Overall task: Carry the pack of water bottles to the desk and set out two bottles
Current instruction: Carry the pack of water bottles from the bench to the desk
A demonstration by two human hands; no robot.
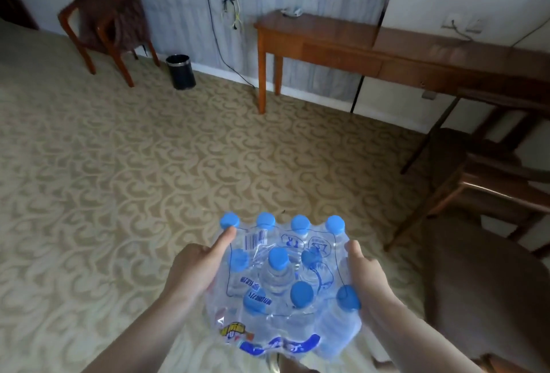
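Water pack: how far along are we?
Done: the pack is off the floor, still wrapped, blue caps up. In hand: left hand and right hand grip its two sides, out over the carpet. Left: the desk is across the room, no bottles on it; the pack must get there, be opened, two bottles set out.

Print on the pack wrap (285, 277) is unreadable.
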